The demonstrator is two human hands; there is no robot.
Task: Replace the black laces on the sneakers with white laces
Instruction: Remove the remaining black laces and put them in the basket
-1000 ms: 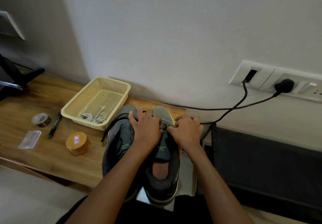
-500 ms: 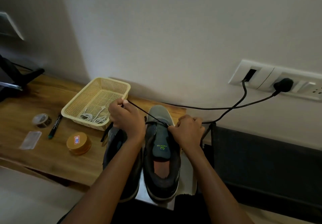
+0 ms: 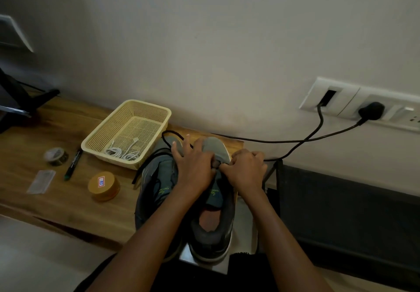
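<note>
Black lace (image 3: 169,131) pinched between left hand (image 3: 195,166), outer fingers (image 3: 175,147) splayed, and curled right hand (image 3: 246,170).

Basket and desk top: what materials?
Cream rectangular mesh basket: looks like moulded plastic, matte; uniform perforated grid, thick rolled rim.
Brown desk top: wood or wood-look laminate, slight sheen; grain streaks show, can't tell which.

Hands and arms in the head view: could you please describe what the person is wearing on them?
Nothing that shows. The left hand and right hand are ungloved, with no rings visible. The left forearm and right forearm are bare down to the frame's lower edge: no sleeves, watch or bracelet.
</note>
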